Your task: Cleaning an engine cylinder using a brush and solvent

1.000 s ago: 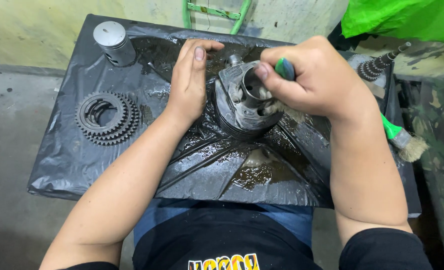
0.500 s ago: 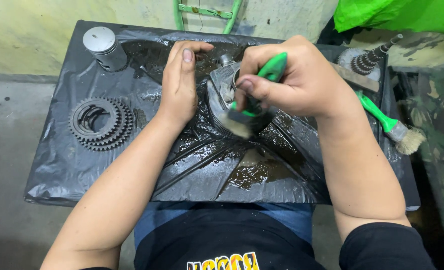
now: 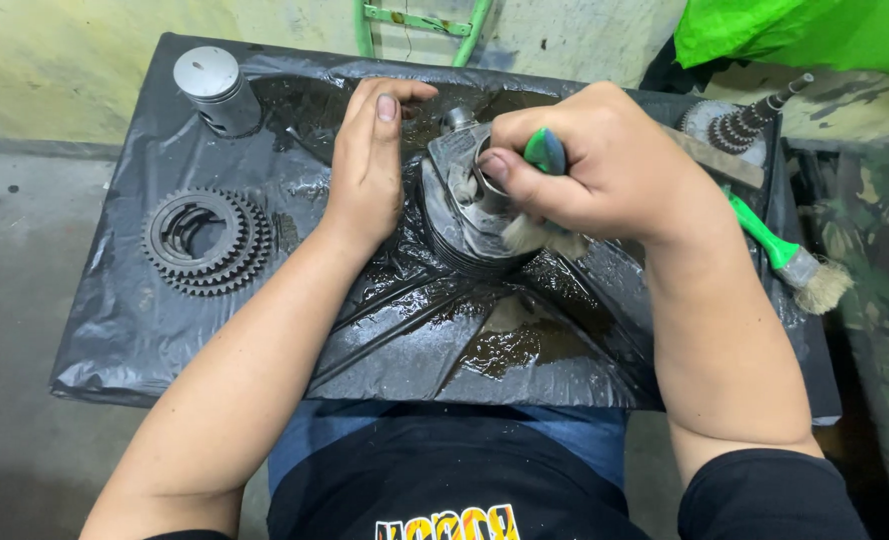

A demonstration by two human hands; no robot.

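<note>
Shifted a bit since half a second back: brush head now lower on the near side of the cylinder, right hand point(image 3: 605, 180) rolled over it, green handle tip poking up between thumb and forefinger.

Biggest first: counter point(image 3: 115, 330) wrapped in black plastic sheet, wet and pooled with brown oily liquid near the front edge. Sitting mid-counter, the finned metal cylinder point(image 3: 465, 215), looks like cast engine stuff, so probably heavy, rigid, and slick as anything with that film on it. Best grabbed by the fins or outer wall, not the smooth bore. Left hand point(image 3: 370, 160) flat and open-palmed against its left side, bracing, fingers straight, not wrapped round. Right hand clenched on the small green-handled brush point(image 3: 543, 160), bristles splayed on the cylinder's lower rim.

Then a stack of toothed gear rings point(image 3: 205, 240) left, a silver piston point(image 3: 213, 88) far left corner, a geared shaft point(image 3: 740, 125) far right, a spare green brush point(image 3: 780, 250) hanging off the right edge.

No packages, labels or signs on the counter.
</note>
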